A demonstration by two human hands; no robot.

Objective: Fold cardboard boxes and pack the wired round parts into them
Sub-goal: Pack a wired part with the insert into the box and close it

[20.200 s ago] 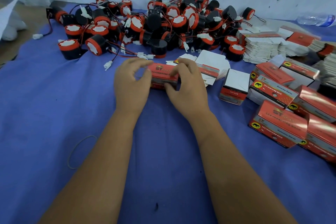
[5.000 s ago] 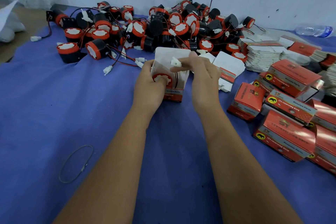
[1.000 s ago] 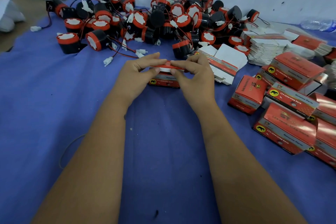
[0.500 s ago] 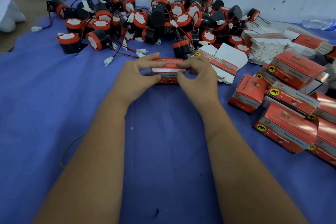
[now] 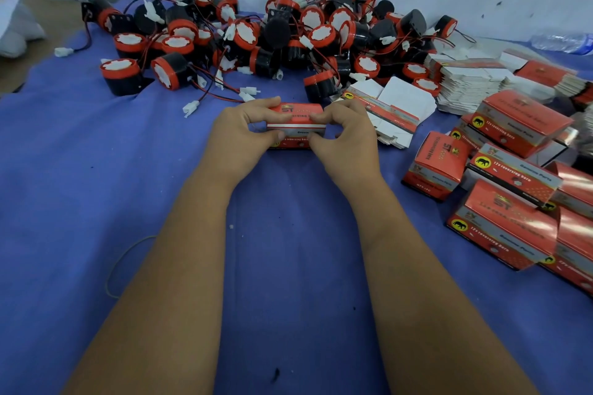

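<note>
Head view: a red cardboard box (image 5: 296, 125) lies on its long side on the blue-covered table (image 5: 80, 186), at the centre of the work area and just in front of the parts heap. Both hands hold it. The left hand (image 5: 239, 135) grips the box's left end, fingers (image 5: 263, 105) curled over the top edge and thumb pressed against the near face. The right hand (image 5: 348, 135) grips the right end in the same manner, fingers over the top, thumb on the near face. The box appears closed, with a white strip running along its near upper edge (whether a flap is fully tucked cannot be told).

Behind the box, against the wall, sits a heap of wired round parts (image 5: 288, 38), black bodies with red rims and white faces, their red and black leads ending in white connectors (image 5: 191, 107) that trail onto the cloth. Just right of the held box lie flattened box blanks (image 5: 394, 106), white side up. Further right is a stack of more blanks (image 5: 465, 80). Finished boxes (image 5: 500, 196) are piled at the right edge, some leaning on one another. A thin wire loop (image 5: 110, 272) lies on the cloth beside the left forearm. A clear plastic bottle (image 5: 564, 42) lies at far right by the wall.
</note>
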